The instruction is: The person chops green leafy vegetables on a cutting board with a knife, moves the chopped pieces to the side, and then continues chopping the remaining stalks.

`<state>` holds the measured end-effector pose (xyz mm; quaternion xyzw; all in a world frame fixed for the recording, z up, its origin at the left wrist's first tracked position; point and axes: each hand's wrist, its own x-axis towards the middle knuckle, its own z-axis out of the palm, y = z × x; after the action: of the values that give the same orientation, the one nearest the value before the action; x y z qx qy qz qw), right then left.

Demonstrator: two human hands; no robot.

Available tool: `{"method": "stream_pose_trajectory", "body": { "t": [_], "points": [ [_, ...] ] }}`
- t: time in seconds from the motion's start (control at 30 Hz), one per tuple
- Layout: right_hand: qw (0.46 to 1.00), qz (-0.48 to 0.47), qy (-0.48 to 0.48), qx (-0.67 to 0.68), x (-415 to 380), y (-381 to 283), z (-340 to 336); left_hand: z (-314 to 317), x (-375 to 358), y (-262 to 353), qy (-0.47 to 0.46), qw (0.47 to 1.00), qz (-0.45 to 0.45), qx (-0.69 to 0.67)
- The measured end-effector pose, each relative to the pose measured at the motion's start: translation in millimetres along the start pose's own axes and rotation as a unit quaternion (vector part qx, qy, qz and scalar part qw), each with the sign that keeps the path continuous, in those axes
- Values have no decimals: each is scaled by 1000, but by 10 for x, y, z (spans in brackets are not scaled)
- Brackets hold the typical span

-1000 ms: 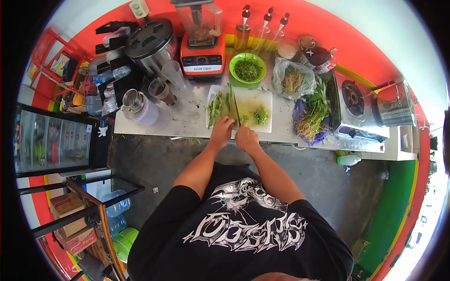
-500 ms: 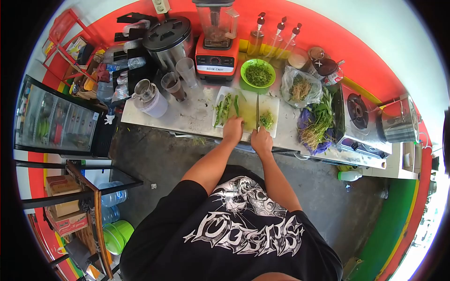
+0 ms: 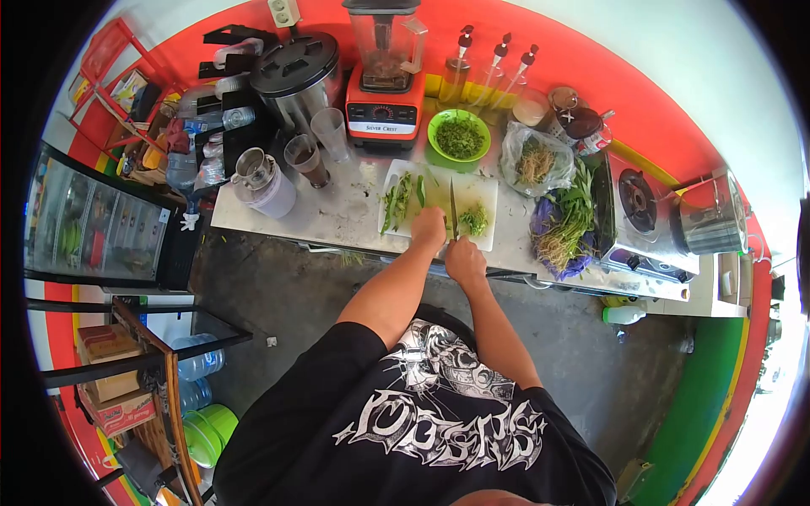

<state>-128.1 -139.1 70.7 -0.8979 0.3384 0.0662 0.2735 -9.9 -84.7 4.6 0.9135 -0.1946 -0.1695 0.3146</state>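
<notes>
Right-hand grip [image 3: 465, 260] clasps the knife [image 3: 453, 207], its long axis forward, tip pointing away.

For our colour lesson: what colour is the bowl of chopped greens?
Bright green; the bowl shows best in the head view.

We hold the left forearm [image 3: 387, 289] and right forearm [image 3: 500, 329] forward, angled inward. We position the left hand [image 3: 429, 227] back uppermost, its fingertips hidden. We set the right hand [image 3: 465, 260] in a closed, fist-like grip, just beside the left and slightly nearer our torso [image 3: 439, 405].
</notes>
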Motion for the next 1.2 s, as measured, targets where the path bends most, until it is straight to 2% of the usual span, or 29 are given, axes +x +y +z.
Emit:
{"method": "stream_pose_trajectory", "body": {
  "t": [0.07,0.17,0.23,0.27,0.43,0.67,0.77,0.87,1.2],
  "points": [
    [998,2,-36,-56,-10,-44,-17,-25,-57,16,5,1000,-3,-9],
    [995,8,-50,-85,46,22,182,6,-209,-63,44,998,37,-27],
    [995,32,-51,-77,49,-17,238,16,-286,-128,91,988,113,-47],
    [995,54,-52,-70,40,-24,262,25,-319,-155,90,988,112,-47],
    [994,25,-66,-87,120,-48,97,20,-495,-198,103,981,160,-45],
    [994,32,-75,-67,59,-31,255,-117,-543,-130,99,980,169,-20],
    [996,7,-74,-52,144,-35,146,-111,-544,-139,96,981,167,-8],
    [993,19,-90,-69,81,-90,32,-89,-509,-179,81,983,162,5],
    [994,-1,-93,-54,224,22,71,-58,-488,-213,107,979,169,-29]
  ]
}}
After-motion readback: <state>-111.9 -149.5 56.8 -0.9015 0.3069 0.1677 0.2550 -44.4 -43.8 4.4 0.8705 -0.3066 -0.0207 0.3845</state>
